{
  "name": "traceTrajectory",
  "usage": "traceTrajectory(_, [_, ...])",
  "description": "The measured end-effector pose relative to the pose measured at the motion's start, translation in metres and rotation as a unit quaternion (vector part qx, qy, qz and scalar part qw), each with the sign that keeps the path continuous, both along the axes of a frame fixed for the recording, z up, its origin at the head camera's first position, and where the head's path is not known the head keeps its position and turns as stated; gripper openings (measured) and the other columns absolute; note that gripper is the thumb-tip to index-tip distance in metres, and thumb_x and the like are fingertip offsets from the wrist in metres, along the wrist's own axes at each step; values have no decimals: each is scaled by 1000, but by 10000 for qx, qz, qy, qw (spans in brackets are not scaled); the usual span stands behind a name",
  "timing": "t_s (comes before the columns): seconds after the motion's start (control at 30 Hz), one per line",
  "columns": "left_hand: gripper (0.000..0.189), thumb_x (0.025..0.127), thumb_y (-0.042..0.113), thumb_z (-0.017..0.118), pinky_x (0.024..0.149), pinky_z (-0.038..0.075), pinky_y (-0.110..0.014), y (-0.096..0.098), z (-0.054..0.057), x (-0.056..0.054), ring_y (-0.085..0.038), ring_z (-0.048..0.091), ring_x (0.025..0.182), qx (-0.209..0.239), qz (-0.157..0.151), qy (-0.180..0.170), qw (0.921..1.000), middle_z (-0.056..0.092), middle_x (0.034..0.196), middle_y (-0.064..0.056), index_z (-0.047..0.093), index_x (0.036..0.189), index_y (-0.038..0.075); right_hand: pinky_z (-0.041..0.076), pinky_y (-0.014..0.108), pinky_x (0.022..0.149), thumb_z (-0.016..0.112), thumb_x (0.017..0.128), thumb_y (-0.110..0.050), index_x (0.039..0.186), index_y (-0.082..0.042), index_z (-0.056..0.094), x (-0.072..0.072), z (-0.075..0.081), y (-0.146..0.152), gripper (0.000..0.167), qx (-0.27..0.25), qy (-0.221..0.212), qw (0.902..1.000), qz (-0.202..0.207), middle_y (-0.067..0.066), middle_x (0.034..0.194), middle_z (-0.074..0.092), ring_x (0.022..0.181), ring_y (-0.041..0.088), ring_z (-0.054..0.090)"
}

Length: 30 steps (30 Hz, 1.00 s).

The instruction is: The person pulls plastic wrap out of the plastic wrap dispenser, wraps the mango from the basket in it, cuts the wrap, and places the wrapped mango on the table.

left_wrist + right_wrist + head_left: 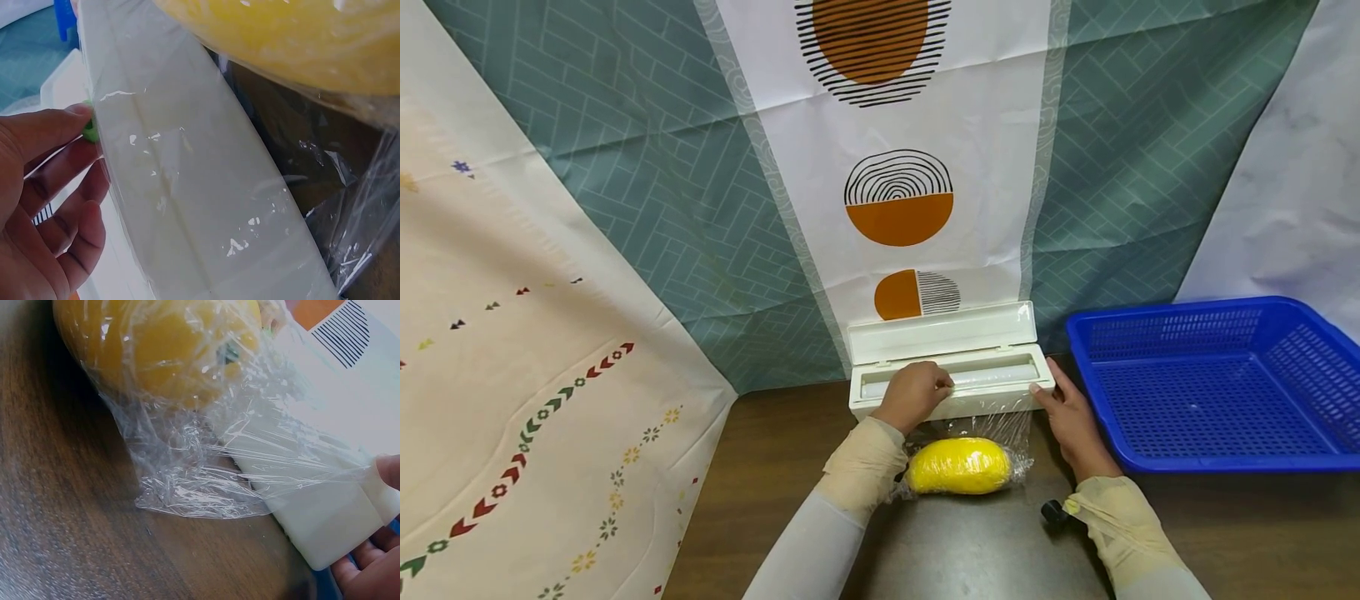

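Observation:
A white cling film dispenser [868,406] stands against the backdrop with its lid [940,332] raised and a film roll [992,376] inside. At its front edge my left hand [913,395] pinches a small green slide cutter [91,129] between thumb and fingers. My right hand [1075,423] grips the dispenser's right end, the thumb pressing the film at the edge. Clear cling film [206,487] runs from the dispenser to a yellow oblong fruit [958,467], melon-like, wrapped in film. The fruit lies on the table in front of the dispenser, untouched by my fingers.
A blue plastic basket [1093,417] stands right of the dispenser, close to my right hand. Near my right wrist is a small black object [1054,512], its kind unclear. Patterned cloth [700,250] hangs behind the brown table [752,492].

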<state>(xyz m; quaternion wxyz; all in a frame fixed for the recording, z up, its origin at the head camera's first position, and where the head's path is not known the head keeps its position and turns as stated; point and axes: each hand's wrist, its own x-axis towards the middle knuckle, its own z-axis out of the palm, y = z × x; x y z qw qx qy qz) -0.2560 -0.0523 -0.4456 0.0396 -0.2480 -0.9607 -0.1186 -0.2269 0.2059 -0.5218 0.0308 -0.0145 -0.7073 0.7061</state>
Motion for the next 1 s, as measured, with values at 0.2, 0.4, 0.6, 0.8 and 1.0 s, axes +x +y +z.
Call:
traceTrajectory(0.2, [16,98,26,67,81,57,-26,-4,0,1,-10,70,91,-21,-33,84,10000,75,99,6,80,105,21,29,-2,95,51,106,-19,163,-15,12,0,-1,0,70,47,-56,10000,35,7,170,17,155,27,19])
traceTrajectory(0.4, [16,98,25,67,81,57,-26,-9,1,2,-11,70,90,112,-26,-16,9999,75,100,4,80,106,20,29,-2,94,51,106,-19,164,-18,12,0,-2,-1,69,67,-51,10000,38,7,170,16,155,27,19])
traceTrajectory(0.6, [17,98,24,67,82,57,-27,-15,1,2,-13,71,92,207,-48,-99,9997,75,101,3,79,107,18,31,-1,95,50,106,-19,163,-16,11,0,-3,-1,70,6,-35,10000,39,7,170,17,155,29,21])
traceTrajectory(0.8, [16,98,23,67,80,57,-27,-21,0,1,-12,71,89,332,-50,-86,9994,75,98,2,80,106,18,32,-1,93,51,106,-20,163,-15,11,1,-2,-1,69,5,-13,10000,-36,8,169,17,153,30,24])
traceTrajectory(1.0, [15,97,23,68,80,57,-28,-24,0,0,-13,71,90,349,-53,-38,9994,75,98,2,80,105,17,31,-1,93,51,106,-19,163,-14,12,1,-1,0,69,23,-9,10000,-49,10,169,18,153,31,23])
